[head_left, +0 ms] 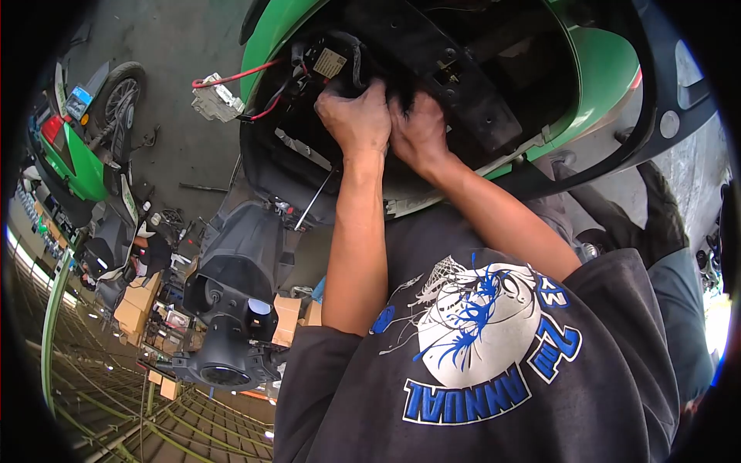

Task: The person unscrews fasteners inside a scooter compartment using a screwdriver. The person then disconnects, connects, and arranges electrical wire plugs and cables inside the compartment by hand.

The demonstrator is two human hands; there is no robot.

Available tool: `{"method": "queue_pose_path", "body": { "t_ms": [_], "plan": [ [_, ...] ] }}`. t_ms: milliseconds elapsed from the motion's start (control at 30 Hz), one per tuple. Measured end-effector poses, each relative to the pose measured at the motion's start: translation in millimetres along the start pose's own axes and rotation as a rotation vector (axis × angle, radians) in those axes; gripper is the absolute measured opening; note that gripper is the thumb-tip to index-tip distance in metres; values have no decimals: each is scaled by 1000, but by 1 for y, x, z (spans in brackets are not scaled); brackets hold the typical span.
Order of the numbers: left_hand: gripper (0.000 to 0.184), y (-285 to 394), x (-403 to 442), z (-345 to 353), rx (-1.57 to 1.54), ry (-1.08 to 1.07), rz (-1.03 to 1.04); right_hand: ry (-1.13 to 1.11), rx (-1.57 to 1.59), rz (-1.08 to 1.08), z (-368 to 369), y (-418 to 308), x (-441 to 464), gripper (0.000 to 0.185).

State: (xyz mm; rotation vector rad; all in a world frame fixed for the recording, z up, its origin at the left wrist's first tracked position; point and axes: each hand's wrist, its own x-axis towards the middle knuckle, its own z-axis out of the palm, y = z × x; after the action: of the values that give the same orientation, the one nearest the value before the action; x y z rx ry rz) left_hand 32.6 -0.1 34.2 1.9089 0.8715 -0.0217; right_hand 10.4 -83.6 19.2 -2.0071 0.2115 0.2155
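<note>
The black panel [436,65] stands between the fingers [377,90] and open cavity [532,65].

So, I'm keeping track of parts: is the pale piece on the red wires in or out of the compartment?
Out: the pale piece shows beyond the green panel, with red wires running from it into the compartment.

The person's dark shirt [494,351] reads "2nd ANNUAL" in blue letters edged with white, inverted in this view, with a shorter blue fragment above too unclear to read. A pale label [329,63] on the black unit [310,59] bears print too small to make out.
</note>
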Motion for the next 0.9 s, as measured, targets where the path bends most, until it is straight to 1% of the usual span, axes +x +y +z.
{"method": "queue_pose_path", "body": {
  "t_ms": [33, 67, 200, 233, 267, 333, 367, 433, 467, 533, 567, 633, 667, 733, 767, 833, 867, 900],
  "plan": [
    [16, -2, 1, 2, -67, 1, -38, -5, -9, 65, -1, -3, -1, 34],
    [14, -2, 1, 3, -134, -1, -75, -4, -6, 71, -1, -2, -2, 34],
    [15, -7, 2, 3, -91, -8, -43, -114, 20, 85, -5, 2, -1, 37],
    [19, -14, 2, 3, -71, 27, -21, -150, 27, 68, -5, 1, -1, 37],
    [24, -13, 3, 3, -53, 63, 4, -144, 39, 73, -4, 1, -3, 37],
    [24, -9, 2, 2, -80, 52, -11, -15, -56, -20, -1, 2, -4, 36],
    [24, -7, 2, 3, -118, 47, -39, -8, -52, -18, 0, 3, -4, 36],
    [23, -10, 1, 1, -130, 20, -34, -39, -54, 34, 1, 5, -7, 44],
    [23, -9, 2, 0, -146, -4, -29, -33, -46, 39, -1, 3, -7, 44],
    [20, -8, -3, 5, -184, 12, -10, -59, 30, 55, -3, 0, -5, 47],
    [17, -6, -5, 7, -233, 36, 2, -47, 41, 65, 0, 2, -6, 47],
    [17, -2, -5, 7, -237, 12, -10, 59, -27, -18, 4, 7, -8, 38],
    [17, -2, -6, 7, -255, 5, -31, 62, -24, -10, 2, 7, -8, 38],
    [17, -4, -5, 3, -247, -21, -60, -41, 13, 123, 1, 3, -7, 36],
    [17, -4, -3, 2, -251, -48, -88, -41, 21, 126, 3, 4, -7, 36],
    [18, -4, -1, 5, -232, -30, -89, -2, 23, 67, 3, 6, -5, 34],
    [19, -4, -2, 6, -216, -13, -93, -1, 28, 71, 1, 3, -6, 34],
    [18, -4, -1, 7, -262, 7, -101, -76, 14, 142, -3, 1, -5, 37]
  ]
}}
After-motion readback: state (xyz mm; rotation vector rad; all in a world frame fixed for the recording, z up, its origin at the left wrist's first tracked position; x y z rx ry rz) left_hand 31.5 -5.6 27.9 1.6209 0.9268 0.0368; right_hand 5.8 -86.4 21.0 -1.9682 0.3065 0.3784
